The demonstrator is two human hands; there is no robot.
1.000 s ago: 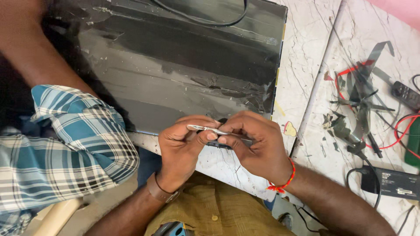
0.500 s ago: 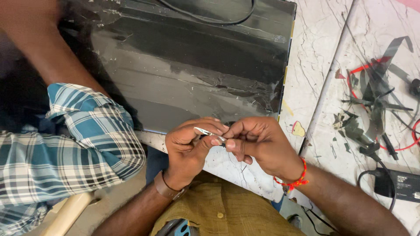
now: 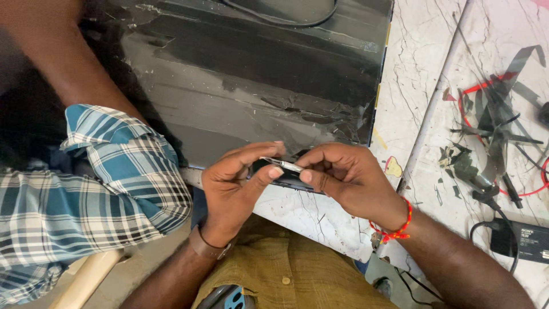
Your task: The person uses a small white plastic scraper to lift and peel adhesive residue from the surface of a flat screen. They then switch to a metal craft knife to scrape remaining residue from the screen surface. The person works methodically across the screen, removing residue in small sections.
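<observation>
Left hand (image 3: 231,189): clenched on a small silver metal piece (image 3: 284,166), pinched between thumb and fingers.
Right hand (image 3: 349,177): clenched on the same piece's other end.
Metal piece: held above the worktop (image 3: 423,74) near edge, beside the dark panel (image 3: 251,80).

Large flat panel (image 3: 240,86): dark grey to black, streaked with paler grey smears. 
Stone-look tabletop (image 3: 412,68): white, veined in grey, with small yellow and red flecks. 
Another person's sleeve (image 3: 103,189): plaid of blue, white and black. 
Shirt (image 3: 297,269): mustard yellow, plain, with matching button. 
Thread wristband (image 3: 394,226): red with orange. 
Watch strap (image 3: 207,247): brown. 
Small strip (image 3: 283,165) between the fingertips: silvery. 
Wire loop (image 3: 486,87): red. 
Power adapter block (image 3: 523,239): black.
</observation>
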